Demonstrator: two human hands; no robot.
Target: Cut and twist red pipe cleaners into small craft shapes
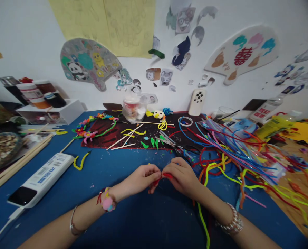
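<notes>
Over the middle of the blue table mat (99, 214), my left hand (145, 176) and my right hand (181, 174) meet fingertip to fingertip. Both are closed in a pinch on a short red pipe cleaner (166, 175), mostly covered by the fingers. Just beyond my right hand lie scissors (180, 147) with dark handles. Small green twisted pieces (152, 141) rest near the blades. A bent yellow pipe cleaner (81, 162) sits to the left. To the right is a tangle of coloured pipe cleaners (229, 155).
A white power bank (42, 180) with a cable lies on the left, beside wooden sticks (21, 160). A colourful flower ring (88, 129) and a bagged cup (134, 109) stand farther back. A phone (196, 102) leans on the wall. Bottles (274, 126) stand at right.
</notes>
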